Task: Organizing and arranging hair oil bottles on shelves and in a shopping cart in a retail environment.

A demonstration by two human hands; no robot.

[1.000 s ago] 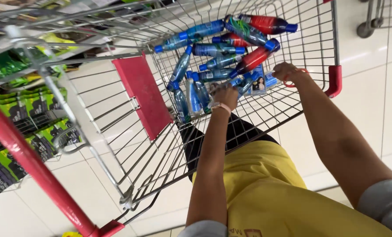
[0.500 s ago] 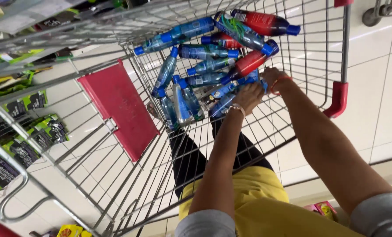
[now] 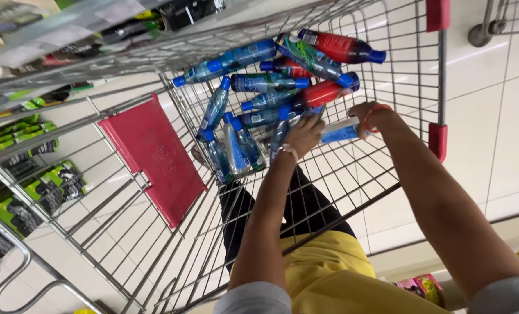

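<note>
Our left hand [image 3: 306,132] rests among the blue-capped plastic bottles [image 3: 253,102] piled in the wire shopping cart [image 3: 410,87]; whether it is closed on one we cannot tell. Our right hand [image 3: 371,116] wraps a blue-labelled bottle [image 3: 338,132] lying at the pile's edge. Filled, these bottles likely feel weighty, smooth and prone to roll; the mid-body seems the surest hold.

Red fold-down seat flap [image 3: 153,158] on the wire basket's side; green-and-black packets [image 3: 47,189] on a shelf at left; pale tiled floor [image 3: 498,116]; colourful packets [image 3: 425,286] at lower right; another trolley's castor [image 3: 479,35] at upper right.
</note>
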